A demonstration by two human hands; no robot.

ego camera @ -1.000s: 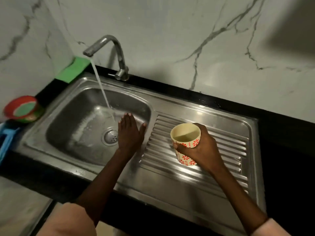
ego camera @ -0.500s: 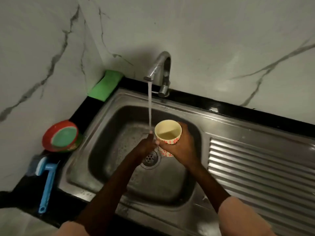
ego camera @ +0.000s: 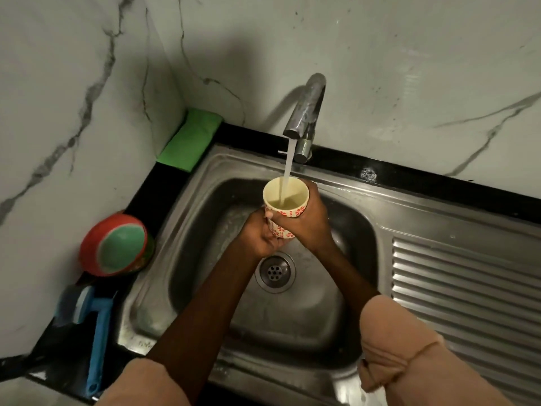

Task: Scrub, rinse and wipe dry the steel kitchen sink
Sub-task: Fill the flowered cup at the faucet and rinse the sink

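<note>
Head view: marble-patterned wall (ego camera: 409, 68) behind steel sink (ego camera: 336, 303) at centre frame; tap (ego camera: 306, 109) streams water into patterned cup (ego camera: 285, 205); right hand (ego camera: 307, 222) fingers wrapped round cup, left hand (ego camera: 259, 234) fingers curled under its base; green sponge (ego camera: 190, 140) upper left.

A green sponge (ego camera: 189, 139) leans in the wall corner at ten o'clock. A red-rimmed green bowl (ego camera: 117, 245) sits at nine o'clock, a blue-handled brush (ego camera: 98, 338) just below it at eight.
</note>
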